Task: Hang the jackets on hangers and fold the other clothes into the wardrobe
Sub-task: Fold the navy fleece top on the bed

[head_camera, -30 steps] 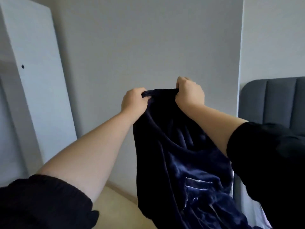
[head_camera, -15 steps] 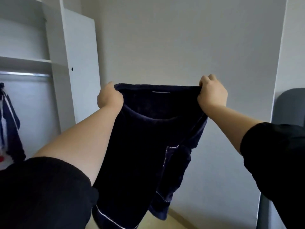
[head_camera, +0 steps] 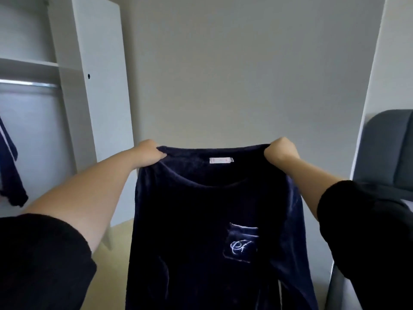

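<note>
Though cut off at frame btm, navy top [head_camera: 201, 220], L hand [head_camera: 148, 154] + R hand [head_camera: 280, 151] clamped on shoulders.

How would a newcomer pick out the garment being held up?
Right of the white wardrobe, before the grey wall, the left hand and right hand grip a navy velvet top. Unlike the dark garment hanging inside, it shows a white neck label and embroidered chest pocket.

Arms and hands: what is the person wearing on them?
Both arms wear black sleeves, the left sleeve and right sleeve, pushed up so the forearms are bare. The left hand and right hand have no gloves, and no watch or bracelet shows at the wrists.
</note>
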